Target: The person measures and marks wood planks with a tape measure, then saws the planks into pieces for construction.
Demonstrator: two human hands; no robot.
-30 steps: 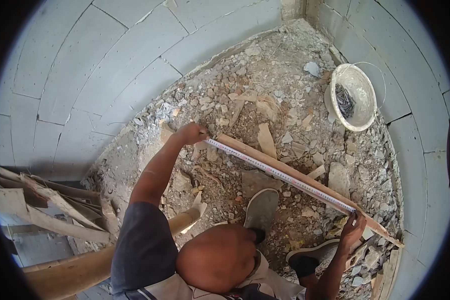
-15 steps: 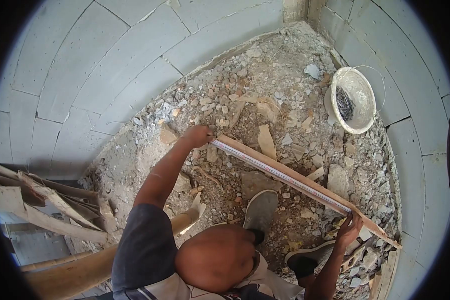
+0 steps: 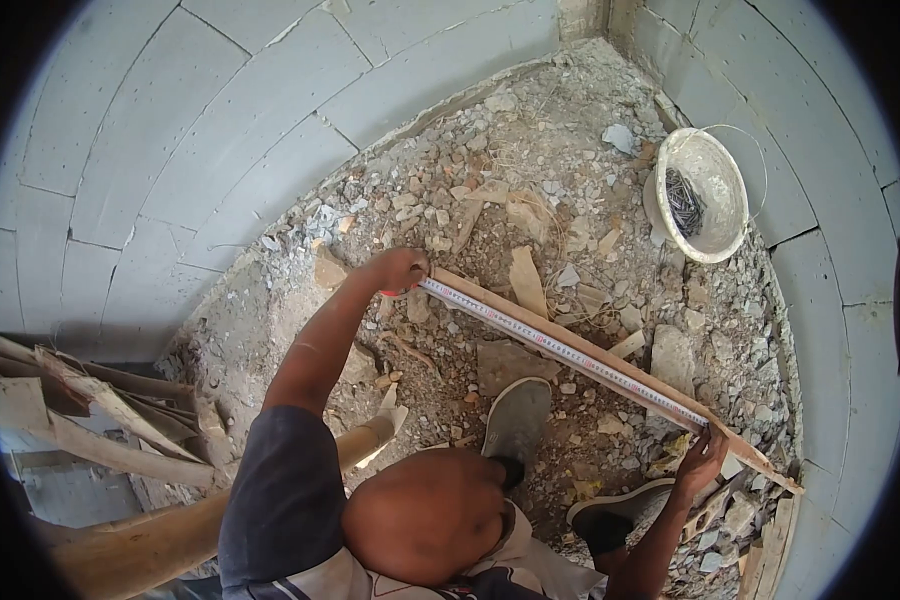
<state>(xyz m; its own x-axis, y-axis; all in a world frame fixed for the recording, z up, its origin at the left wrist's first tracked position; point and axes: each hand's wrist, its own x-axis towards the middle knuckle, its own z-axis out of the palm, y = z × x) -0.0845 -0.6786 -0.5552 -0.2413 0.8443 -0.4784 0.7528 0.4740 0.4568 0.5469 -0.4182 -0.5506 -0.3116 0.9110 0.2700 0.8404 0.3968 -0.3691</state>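
Observation:
A white tape measure (image 3: 560,347) is stretched along a long, narrow wooden board (image 3: 610,360), which slants down from centre to lower right. My left hand (image 3: 403,270) is closed at the board's upper left end, with a bit of the red tape case showing under the fingers. My right hand (image 3: 704,457) pinches the other end of the tape against the board, short of the board's pointed tip. The fingers of my left hand partly hide the case.
A whitish bucket (image 3: 730,180) holding dark nails stands at upper right by the block wall (image 3: 830,190). Rubble (image 3: 450,160) covers the ground. Scrap wood (image 3: 110,400) lies at left, near a round wooden pole (image 3: 160,535). My shoe (image 3: 520,415) rests below the board.
My left hand has turned slightly, and a bit of red case now shows beneath it. My right hand stays at the tape's other end. The view has shifted a little.

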